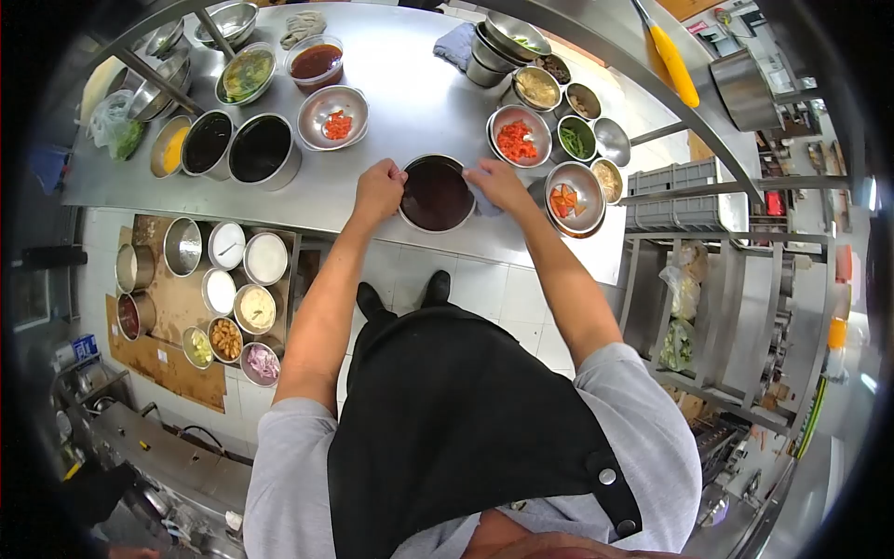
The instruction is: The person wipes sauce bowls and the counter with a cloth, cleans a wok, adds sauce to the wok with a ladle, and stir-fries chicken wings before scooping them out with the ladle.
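A round steel pot (438, 192) of dark brown liquid stands at the front edge of the steel table, right before my body. My left hand (380, 189) is closed on the left side of its rim. On the opposite side, my right hand (500, 184) grips the rim, and a grey-blue cloth (486, 203) shows beneath that hand. My fingertips are partly hidden at the pot's sides. Close to my right hand stands a steel bowl (577, 197) with orange-red pieces in it.
Dark-filled containers (262, 150) and a bowl of chopped red pieces (333, 118) stand left on the table (400, 56). Several ingredient bowls (515, 137) crowd the right. More pots (266, 258) stand low on the left. A metal rail (601, 65) crosses above.
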Demonstrator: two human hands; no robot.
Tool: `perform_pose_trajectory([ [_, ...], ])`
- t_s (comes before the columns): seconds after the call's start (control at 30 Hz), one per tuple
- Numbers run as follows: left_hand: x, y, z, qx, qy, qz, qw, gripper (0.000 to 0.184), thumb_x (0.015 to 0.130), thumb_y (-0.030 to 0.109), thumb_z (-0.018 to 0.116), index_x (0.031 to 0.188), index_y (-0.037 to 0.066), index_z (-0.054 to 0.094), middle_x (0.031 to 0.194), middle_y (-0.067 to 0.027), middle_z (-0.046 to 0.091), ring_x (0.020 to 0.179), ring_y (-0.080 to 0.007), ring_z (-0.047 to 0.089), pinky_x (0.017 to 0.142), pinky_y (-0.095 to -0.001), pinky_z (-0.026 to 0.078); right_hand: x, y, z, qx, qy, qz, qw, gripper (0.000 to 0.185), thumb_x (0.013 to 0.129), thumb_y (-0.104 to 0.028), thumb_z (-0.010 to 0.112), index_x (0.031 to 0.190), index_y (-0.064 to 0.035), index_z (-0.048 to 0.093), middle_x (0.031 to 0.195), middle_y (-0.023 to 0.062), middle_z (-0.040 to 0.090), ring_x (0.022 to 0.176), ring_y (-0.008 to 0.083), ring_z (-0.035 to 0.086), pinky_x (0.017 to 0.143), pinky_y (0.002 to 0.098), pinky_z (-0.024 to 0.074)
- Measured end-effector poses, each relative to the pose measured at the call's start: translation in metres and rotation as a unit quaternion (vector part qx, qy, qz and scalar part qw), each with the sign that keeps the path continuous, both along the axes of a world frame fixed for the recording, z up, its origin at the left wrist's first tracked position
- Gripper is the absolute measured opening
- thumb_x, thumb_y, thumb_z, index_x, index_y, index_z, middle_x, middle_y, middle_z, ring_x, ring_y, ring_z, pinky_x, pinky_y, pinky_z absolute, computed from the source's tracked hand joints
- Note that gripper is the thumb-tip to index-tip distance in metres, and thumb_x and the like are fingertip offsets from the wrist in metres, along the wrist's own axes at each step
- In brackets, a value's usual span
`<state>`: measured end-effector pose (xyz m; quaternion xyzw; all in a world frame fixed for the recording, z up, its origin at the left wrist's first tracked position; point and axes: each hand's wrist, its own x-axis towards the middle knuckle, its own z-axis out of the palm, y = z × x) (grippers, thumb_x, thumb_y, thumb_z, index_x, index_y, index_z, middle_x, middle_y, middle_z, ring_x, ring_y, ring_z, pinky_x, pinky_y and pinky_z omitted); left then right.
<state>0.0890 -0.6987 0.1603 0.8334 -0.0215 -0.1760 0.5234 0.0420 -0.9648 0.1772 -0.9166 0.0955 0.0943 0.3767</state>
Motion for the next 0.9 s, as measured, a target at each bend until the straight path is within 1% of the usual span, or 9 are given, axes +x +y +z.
perform_pose_trajectory([
  [0.07,-0.006,-0.001,0.000,-0.019,0.013,0.010,1.000,0.026,0.097,0.019,0.067,0.080,0.002,0.057,0.064,-0.0136,0.064,0.050,-0.0263,0.063,0.051,-0.0414,0.051,-0.025,0.008,-0.002,0.060,0.063,-0.074,0.993,0.042,0.091,-0.041,0.069,0.091,0.0014,0.069,0.080,0.0176,0.067,0.074,0.0255,0.064,0.071,0.0409,0.0499],
  [0.13,-0.009,-0.001,0.003,-0.014,0.017,0.022,1.000,0.026,0.097,0.020,0.067,0.080,0.002,0.057,0.064,-0.0137,0.064,0.050,-0.0261,0.063,0.051,-0.0419,0.051,-0.049,0.018,-0.005,0.115,0.040,-0.166,0.979,0.034,0.094,-0.035,0.071,0.078,-0.0056,0.063,0.068,-0.0015,0.054,0.061,0.0103,0.047,0.056,0.0316,0.0390],
  [0.27,-0.010,0.000,-0.001,-0.026,0.010,0.012,1.000,0.027,0.099,0.021,0.066,0.081,0.003,0.057,0.063,-0.0129,0.064,0.047,-0.0255,0.062,0.051,-0.0415,0.052,-0.084,0.051,-0.020,0.311,0.044,-0.301,0.900,0.031,0.099,-0.028,0.064,0.082,-0.0019,0.064,0.074,0.0029,0.061,0.067,0.0163,0.054,0.067,0.0362,0.0470],
  [0.43,-0.007,0.004,0.009,-0.030,0.053,-0.011,0.998,0.028,0.100,0.021,0.065,0.080,0.004,0.055,0.061,-0.0102,0.063,0.043,-0.0225,0.060,0.049,-0.0395,0.052,-0.107,0.084,-0.035,0.474,0.053,-0.331,0.814,0.026,0.102,-0.025,0.062,0.098,0.0003,0.065,0.091,0.0074,0.065,0.078,0.0177,0.059,0.075,0.0366,0.0495],
  [0.5,-0.007,0.006,0.005,-0.059,0.057,-0.011,0.997,0.028,0.100,0.021,0.065,0.080,0.004,0.054,0.061,-0.0095,0.061,0.043,-0.0213,0.060,0.048,-0.0387,0.051,-0.117,0.096,-0.037,0.512,0.093,-0.291,0.802,0.033,0.107,-0.024,0.052,0.115,0.0060,0.062,0.106,0.0202,0.071,0.096,0.0298,0.072,0.085,0.0433,0.0592],
  [0.63,-0.016,0.012,0.002,-0.134,0.103,0.003,0.986,0.028,0.100,0.021,0.065,0.081,0.004,0.053,0.064,-0.0084,0.059,0.043,-0.0180,0.059,0.045,-0.0358,0.049,-0.137,0.083,-0.038,0.465,0.129,-0.248,0.840,0.035,0.106,-0.026,0.054,0.115,0.0062,0.064,0.107,0.0167,0.072,0.091,0.0261,0.072,0.087,0.0413,0.0585],
  [0.73,-0.022,0.018,0.002,-0.124,0.100,-0.002,0.987,0.024,0.098,0.019,0.067,0.085,0.003,0.054,0.070,-0.0101,0.062,0.054,-0.0211,0.064,0.054,-0.0380,0.053,-0.132,0.046,-0.020,0.351,0.043,-0.296,0.887,0.030,0.101,-0.032,0.063,0.100,-0.0032,0.071,0.089,0.0060,0.071,0.080,0.0156,0.065,0.074,0.0329,0.0514],
  [0.83,-0.013,0.020,-0.024,-0.023,-0.021,-0.041,0.999,0.020,0.095,0.018,0.070,0.092,0.002,0.059,0.077,-0.0117,0.066,0.070,-0.0257,0.068,0.066,-0.0411,0.054,-0.089,0.006,0.013,0.125,-0.066,-0.207,0.968,0.038,0.102,-0.033,0.057,0.092,0.0029,0.063,0.079,0.0121,0.066,0.074,0.0207,0.057,0.072,0.0361,0.0471],
  [0.9,-0.007,0.020,-0.014,-0.011,-0.063,-0.043,0.997,0.018,0.094,0.017,0.071,0.096,0.002,0.060,0.077,-0.0100,0.066,0.068,-0.0219,0.067,0.062,-0.0380,0.053,-0.039,-0.003,0.044,0.056,-0.103,-0.117,0.986,0.037,0.101,-0.033,0.055,0.092,0.0017,0.063,0.083,0.0184,0.064,0.080,0.0292,0.061,0.076,0.0407,0.0473],
])
